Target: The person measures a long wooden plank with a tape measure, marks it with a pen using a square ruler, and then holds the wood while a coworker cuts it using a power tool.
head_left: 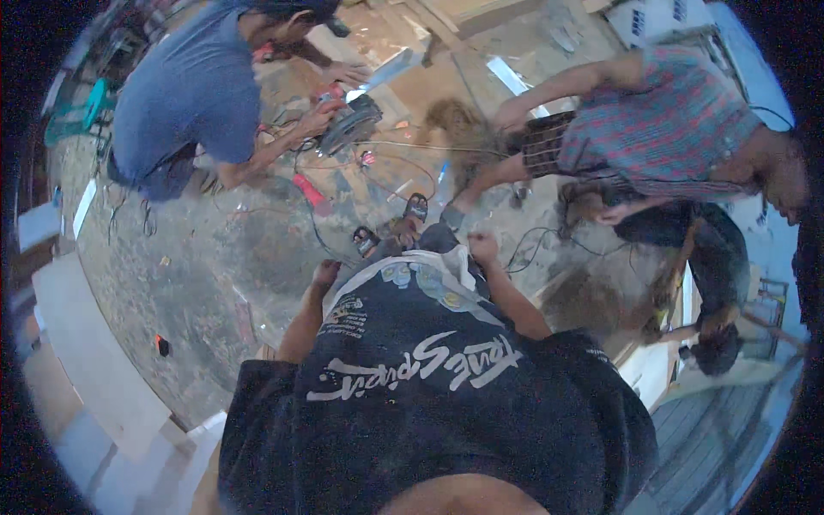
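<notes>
My left hand (326, 273) hangs beside the left edge of my dark printed shirt (412, 369), its fingers curled in. On the other side of the shirt's pale hem is my right hand (483, 248), also loosely closed. I see nothing in either hand, though the fingers are small and soft in the picture. My sandalled feet (416, 206) stand on the stained floor just beyond the hem. A red tool (311, 194) with a cord lies on the floor ahead of my left hand.
At the far left a person in blue (189, 103) bends with a hand on a power saw (350, 123). A person in a checked shirt (661, 129) leans in from the right; another person (721, 266) crouches behind. Cords trail over the floor. Pale boards (99, 343) lie at left.
</notes>
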